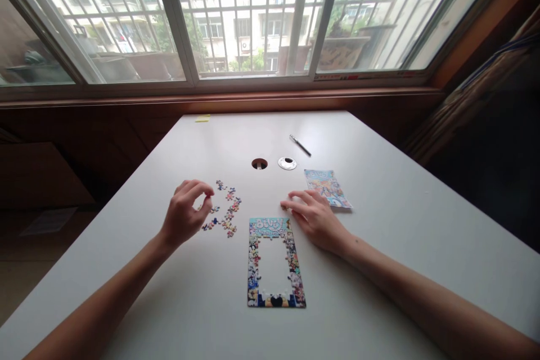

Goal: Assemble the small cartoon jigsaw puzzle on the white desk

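Note:
My left hand (188,211) hovers at the left side of a loose scatter of small colourful jigsaw pieces (232,202). Its thumb and index fingertips come together in a pinch; anything between them is too small to make out. Below and right of the pieces lies a jigsaw frame (276,301) with a light blue title strip on top. Its border is filled with cartoon figures, and white tabletop shows through the middle. My right hand (314,218) rests by the frame's upper right corner, fingers stretched out and apart. A small dark spot at its fingertips is unclear.
A printed picture sheet (327,184) lies just beyond my right hand. Farther back are a black pen (300,145), a round cable hole (259,164) and its metal cover (287,163). Yellow tape (203,118) marks the white table's (405,259) far edge, below a barred window.

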Available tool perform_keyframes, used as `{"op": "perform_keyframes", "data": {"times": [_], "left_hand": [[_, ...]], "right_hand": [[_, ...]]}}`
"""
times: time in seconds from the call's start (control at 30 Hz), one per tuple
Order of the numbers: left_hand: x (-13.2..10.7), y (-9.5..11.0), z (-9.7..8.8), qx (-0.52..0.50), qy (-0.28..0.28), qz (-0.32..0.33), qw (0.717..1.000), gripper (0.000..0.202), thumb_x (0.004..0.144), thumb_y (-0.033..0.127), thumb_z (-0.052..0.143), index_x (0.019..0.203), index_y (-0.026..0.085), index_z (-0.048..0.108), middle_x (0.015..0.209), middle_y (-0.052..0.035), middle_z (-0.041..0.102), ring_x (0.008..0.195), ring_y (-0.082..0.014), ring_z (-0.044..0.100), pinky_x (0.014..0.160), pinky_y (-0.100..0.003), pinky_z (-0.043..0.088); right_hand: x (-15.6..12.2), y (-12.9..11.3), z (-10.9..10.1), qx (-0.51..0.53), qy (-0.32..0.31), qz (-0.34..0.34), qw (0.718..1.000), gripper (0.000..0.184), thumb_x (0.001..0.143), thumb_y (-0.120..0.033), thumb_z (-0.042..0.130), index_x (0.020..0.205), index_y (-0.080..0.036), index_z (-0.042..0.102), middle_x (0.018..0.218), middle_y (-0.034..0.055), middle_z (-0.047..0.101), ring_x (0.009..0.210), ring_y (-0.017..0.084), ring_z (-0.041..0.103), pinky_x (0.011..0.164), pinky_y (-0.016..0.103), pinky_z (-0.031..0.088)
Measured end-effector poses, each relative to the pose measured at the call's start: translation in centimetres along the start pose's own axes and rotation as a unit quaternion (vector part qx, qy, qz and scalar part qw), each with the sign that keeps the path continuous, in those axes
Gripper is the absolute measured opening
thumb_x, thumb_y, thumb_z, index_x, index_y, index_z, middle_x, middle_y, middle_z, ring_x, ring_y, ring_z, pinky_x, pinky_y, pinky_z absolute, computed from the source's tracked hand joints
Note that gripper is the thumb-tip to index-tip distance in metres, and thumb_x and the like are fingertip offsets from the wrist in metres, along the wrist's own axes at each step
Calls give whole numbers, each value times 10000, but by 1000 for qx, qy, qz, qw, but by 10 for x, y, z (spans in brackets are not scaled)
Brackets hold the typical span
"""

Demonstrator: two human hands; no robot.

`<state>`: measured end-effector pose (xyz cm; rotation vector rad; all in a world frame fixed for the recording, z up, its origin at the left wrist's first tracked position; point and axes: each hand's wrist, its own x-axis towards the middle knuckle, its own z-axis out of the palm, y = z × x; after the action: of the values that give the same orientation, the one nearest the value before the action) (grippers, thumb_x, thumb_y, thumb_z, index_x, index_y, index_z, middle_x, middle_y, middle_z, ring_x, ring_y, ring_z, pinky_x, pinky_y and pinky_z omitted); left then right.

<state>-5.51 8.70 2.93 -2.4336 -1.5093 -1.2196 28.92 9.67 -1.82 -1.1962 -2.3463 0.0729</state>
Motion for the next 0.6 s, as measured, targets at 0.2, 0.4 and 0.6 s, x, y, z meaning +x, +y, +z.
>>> {"op": "perform_keyframes", "data": {"times": [0.2,0.4,0.6], "left_hand": [[-22,-31,-8,66,13,-28,997,113,874,139,510,843,186,608,864,-41,651,886,-217,576,863,-370,449],[-19,-44,-15,90,-104,-7,990,153,862,136,536,871,219,664,922,-17,691,935,-206,592,899,-361,408],[-20,-57,-28,98,-182,-3,978,176,906,221,547,980,258,702,980,-15,706,941,-205,608,881,-357,377]], "right_hand": [[0,3,1,29,8,24,999,168,964,-233,508,1001,-220,672,1051,87,661,979,258,575,940,476,430],[-2,11,4,51,-11,13,999,198,972,-232,464,1085,-240,627,1082,81,654,980,256,608,878,426,457],[-2,12,4,55,-18,4,998,214,981,-230,439,1065,-244,636,1074,79,644,976,257,602,857,413,462]]}}
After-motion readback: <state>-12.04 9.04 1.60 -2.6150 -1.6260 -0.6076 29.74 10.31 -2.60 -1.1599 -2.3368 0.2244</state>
